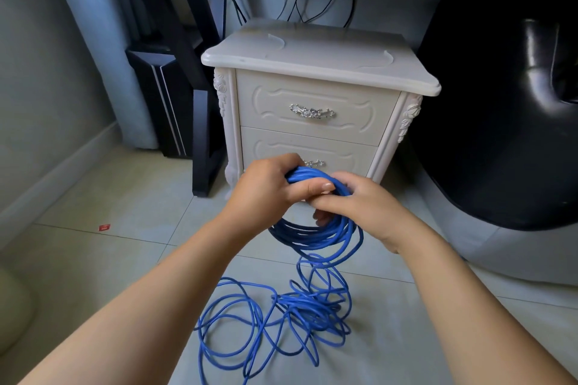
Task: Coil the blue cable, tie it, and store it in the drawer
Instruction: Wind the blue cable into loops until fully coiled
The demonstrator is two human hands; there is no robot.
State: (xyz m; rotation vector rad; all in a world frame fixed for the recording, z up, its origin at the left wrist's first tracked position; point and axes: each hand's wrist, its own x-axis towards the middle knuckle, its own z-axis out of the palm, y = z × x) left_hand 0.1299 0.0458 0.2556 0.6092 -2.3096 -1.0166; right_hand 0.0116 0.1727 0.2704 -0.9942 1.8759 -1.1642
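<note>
The blue cable (316, 236) hangs as a bundle of several loops from both hands, and the rest of it lies in a loose tangle on the tiled floor below. My left hand (269, 189) grips the top of the coil, thumb laid across the strands. My right hand (356, 203) holds the coil's right side, fingers curled through the loops. Just behind the hands stands a white bedside cabinet (316, 56). Its upper drawer (312, 103) and lower drawer (272, 147) are both closed. My hands partly hide the lower drawer's handle.
A black desk leg (203, 134) and a dark computer case (162, 97) stand left of the cabinet. A black leather chair (506, 109) fills the right side. Black wires hang behind the cabinet. A small red scrap (104, 227) lies on the floor at left.
</note>
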